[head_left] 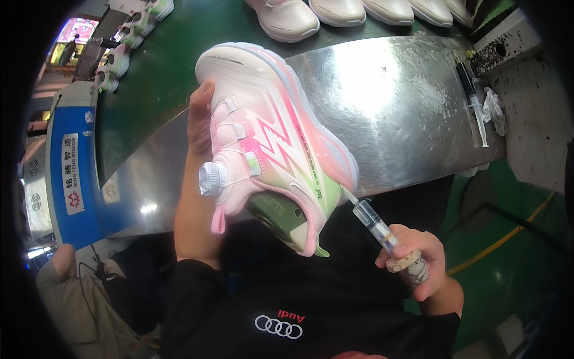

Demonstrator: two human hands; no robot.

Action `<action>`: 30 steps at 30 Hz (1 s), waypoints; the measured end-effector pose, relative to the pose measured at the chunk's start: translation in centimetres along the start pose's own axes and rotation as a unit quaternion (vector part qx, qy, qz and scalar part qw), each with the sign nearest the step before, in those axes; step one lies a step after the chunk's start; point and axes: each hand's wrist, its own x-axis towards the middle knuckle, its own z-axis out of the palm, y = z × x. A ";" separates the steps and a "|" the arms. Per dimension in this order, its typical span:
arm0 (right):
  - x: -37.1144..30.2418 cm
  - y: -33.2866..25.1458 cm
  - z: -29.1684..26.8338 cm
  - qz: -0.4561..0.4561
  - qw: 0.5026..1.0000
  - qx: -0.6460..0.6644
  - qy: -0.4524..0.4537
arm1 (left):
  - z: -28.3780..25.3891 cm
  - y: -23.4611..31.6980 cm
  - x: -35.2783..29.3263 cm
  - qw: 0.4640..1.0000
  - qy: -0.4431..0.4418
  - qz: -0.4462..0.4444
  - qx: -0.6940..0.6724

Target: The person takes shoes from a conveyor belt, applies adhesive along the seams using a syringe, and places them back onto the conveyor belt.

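Note:
A pink, white and pale green sneaker (263,131) is held up in front of me, toe toward the far side. My left hand (201,116) grips it from its left side; most of the fingers are hidden behind the shoe. A dark green shoe last (276,214) fills the opening, and a white dial (210,179) sits on the tongue with thin laces. In my right hand (427,254), fingers closed, is a clear syringe (376,225) with whitish wrapping near its rear end. Its tip meets the sneaker at the heel, near the sole seam.
Beneath the sneaker lies a shiny metal plate (418,113) on a green table. Several pale shoes (338,12) stand along the far edge. At right are another syringe (477,113) and crumpled white paper (494,110). A blue machine panel (75,221) stands left, near another person's arm (63,260).

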 end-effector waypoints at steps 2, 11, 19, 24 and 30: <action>0.0 0.2 -0.2 -0.003 1.000 0.002 0.005 | 0.8 -0.3 -0.2 1.000 0.016 -0.021 0.006; 0.3 1.1 -0.9 -0.022 0.997 -0.078 -0.005 | -1.0 1.0 -1.4 0.994 0.075 -0.051 0.058; 1.3 2.3 -0.6 -0.023 0.994 -0.104 0.002 | -4.9 3.6 -6.8 0.965 -0.018 -0.015 0.262; 1.8 1.8 0.3 -0.016 0.992 -0.124 0.002 | -7.1 3.7 -11.9 0.955 0.152 -0.021 0.256; 1.7 1.7 1.4 -0.003 0.989 -0.149 -0.004 | -3.8 1.0 -15.2 0.955 0.136 -0.061 0.258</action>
